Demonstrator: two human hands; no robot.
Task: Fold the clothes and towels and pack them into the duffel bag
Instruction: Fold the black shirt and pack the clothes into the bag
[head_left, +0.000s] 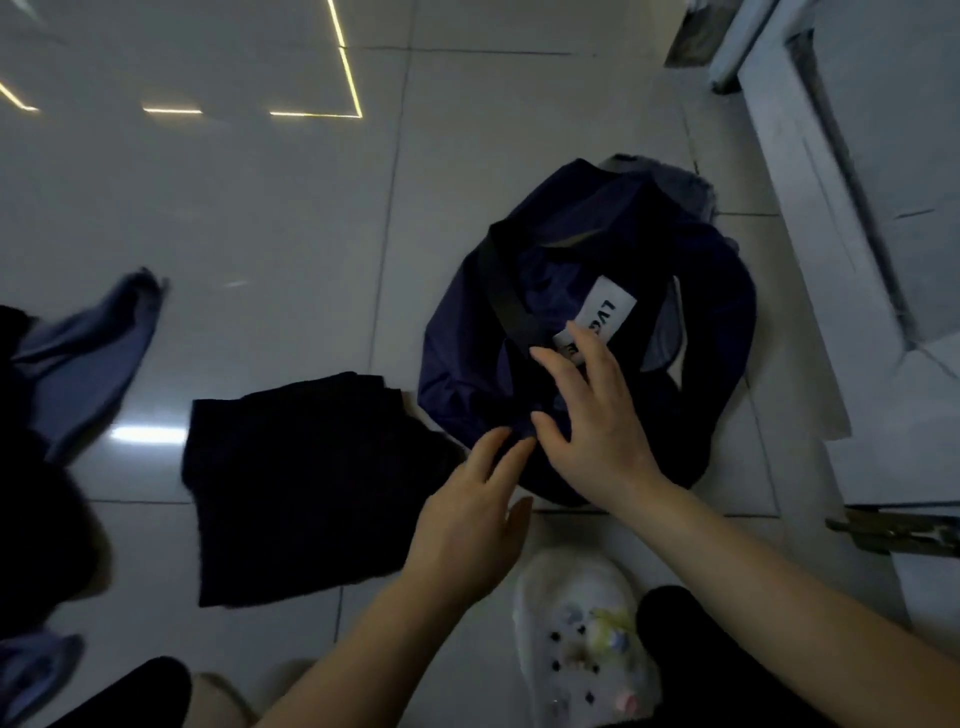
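A dark navy duffel bag (717, 312) with black straps and a white label lies on the tiled floor at centre right. My right hand (592, 426) is spread over its near side, fingers straight, touching the fabric and a strap. My left hand (472, 525) reaches to the bag's near edge with straight fingers touching it. A folded black garment (301, 488) lies flat on the floor left of the bag. A blue-grey garment (88, 353) lies crumpled at the far left. Grey cloth (675, 179) shows behind the bag.
A white clog with charms (582, 644) and dark trouser legs are at the bottom. White furniture or a door frame (841, 208) runs along the right. Dark clothing (36, 519) lies piled at the left edge. Glossy floor tiles stretch beyond.
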